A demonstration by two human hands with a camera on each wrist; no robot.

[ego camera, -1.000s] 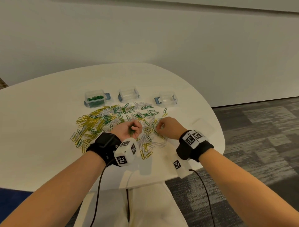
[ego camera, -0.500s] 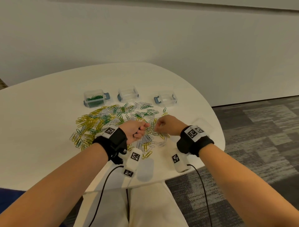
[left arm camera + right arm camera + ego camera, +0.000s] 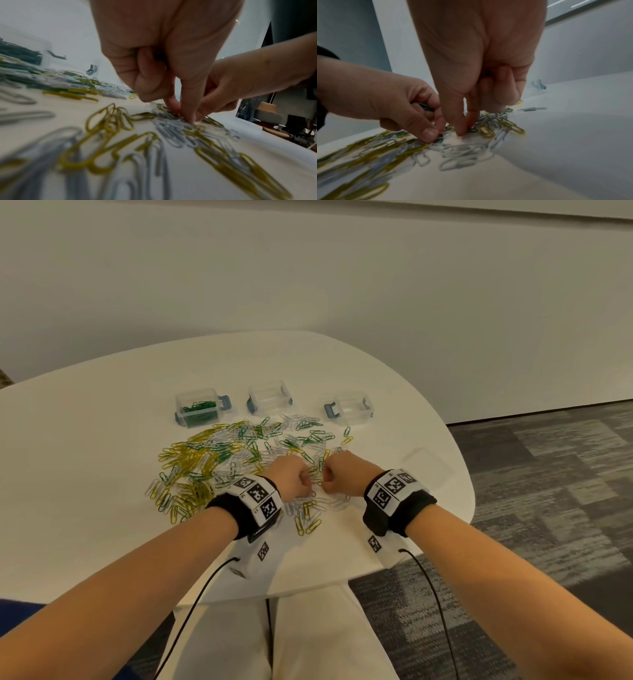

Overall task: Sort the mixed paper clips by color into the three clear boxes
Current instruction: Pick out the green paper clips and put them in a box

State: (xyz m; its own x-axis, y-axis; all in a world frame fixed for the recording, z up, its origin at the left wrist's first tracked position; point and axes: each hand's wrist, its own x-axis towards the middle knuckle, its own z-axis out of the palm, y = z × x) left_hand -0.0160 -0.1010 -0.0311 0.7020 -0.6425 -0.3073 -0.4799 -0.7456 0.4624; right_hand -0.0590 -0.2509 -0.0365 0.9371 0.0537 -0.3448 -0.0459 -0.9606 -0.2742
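Observation:
Green, yellow and white paper clips [image 3: 236,457] lie mixed on the white table [image 3: 85,474]. Three clear boxes stand behind them: the left box [image 3: 200,410] holds green clips, the middle box [image 3: 270,398] and the right box [image 3: 351,407] look bare. My left hand [image 3: 308,487] keeps green clips [image 3: 423,105] in its curled fingers while thumb and forefinger pinch down into the pile [image 3: 187,119]. My right hand [image 3: 325,484], close beside it, pinches a green clip [image 3: 473,130] lying on the table among white clips.
The table's rounded edge [image 3: 469,508] runs just right of my right wrist, with grey carpet [image 3: 548,491] beyond. Bare tabletop lies left of the pile and behind the boxes. A flat clear lid [image 3: 424,467] rests to the right of the pile. Cables hang from both wristbands.
My left hand has turned knuckles-up and dropped to the pile, right beside the right hand, still carrying its green clips. The right hand stayed on the same spot, picking at clips.

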